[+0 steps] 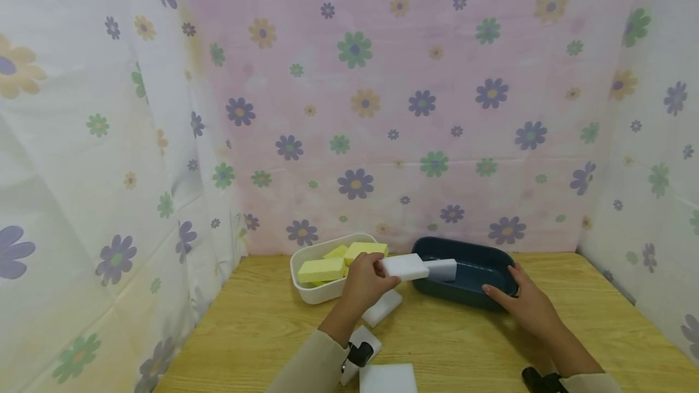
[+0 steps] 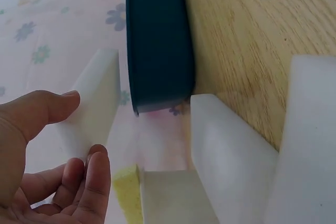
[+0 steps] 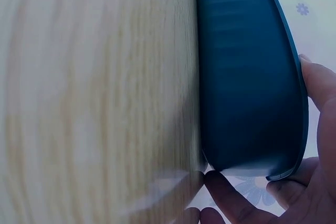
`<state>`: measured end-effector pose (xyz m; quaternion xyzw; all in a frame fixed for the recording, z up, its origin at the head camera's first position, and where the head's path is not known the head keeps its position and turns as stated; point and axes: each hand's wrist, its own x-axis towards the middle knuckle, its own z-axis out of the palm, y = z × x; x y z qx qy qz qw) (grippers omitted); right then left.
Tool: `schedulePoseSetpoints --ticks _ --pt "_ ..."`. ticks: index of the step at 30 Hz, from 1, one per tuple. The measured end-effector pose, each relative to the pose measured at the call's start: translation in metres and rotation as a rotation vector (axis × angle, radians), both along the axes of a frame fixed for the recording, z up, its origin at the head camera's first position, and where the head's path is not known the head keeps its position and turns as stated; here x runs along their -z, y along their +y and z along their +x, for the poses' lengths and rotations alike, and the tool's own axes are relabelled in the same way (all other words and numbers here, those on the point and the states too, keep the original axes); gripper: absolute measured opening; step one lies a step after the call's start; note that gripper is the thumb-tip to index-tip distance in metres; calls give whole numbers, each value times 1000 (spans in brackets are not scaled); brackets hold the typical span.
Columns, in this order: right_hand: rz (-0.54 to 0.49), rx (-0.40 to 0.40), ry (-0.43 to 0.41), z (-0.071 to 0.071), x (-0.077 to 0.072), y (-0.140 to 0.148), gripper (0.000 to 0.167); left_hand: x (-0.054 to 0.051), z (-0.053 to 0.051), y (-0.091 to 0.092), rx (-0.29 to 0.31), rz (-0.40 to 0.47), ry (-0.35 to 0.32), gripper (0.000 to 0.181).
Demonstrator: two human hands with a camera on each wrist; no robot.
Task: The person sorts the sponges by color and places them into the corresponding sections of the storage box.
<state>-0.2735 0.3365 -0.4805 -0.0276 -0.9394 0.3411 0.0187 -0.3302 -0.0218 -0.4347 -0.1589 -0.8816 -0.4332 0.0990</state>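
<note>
A white sponge block is pinched between the thumb and fingers of my left hand, above the table and by the left end of a dark blue tub. Inside that tub, at its left end, stands another white sponge block. My right hand grips the tub's right end, with the thumb at the rim and the fingers round the end wall. Left of it, behind my left hand, a white tub holds several yellow sponge blocks.
More white sponge blocks lie on the wooden table: one sponge block beside the white tub, another sponge block partly behind my left wrist, and a third sponge block at the front edge. Flowered curtains enclose the back and sides.
</note>
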Motion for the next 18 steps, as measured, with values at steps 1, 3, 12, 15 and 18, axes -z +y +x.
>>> schedulePoseSetpoints --ticks 1,3,12,15,18 --pt "1 1 2 0 0 0 114 0 -1 1 -2 -7 -4 50" --pt "1 1 8 1 1 0 114 0 -3 5 -2 -18 -9 51" --pt "1 2 5 3 -1 -2 114 -3 -12 24 6 -58 -33 40" --pt "5 3 7 3 -1 -2 114 -3 -16 30 5 -86 -24 36" --pt "12 4 12 2 -1 -2 114 -1 -20 36 0 -121 -6 33"
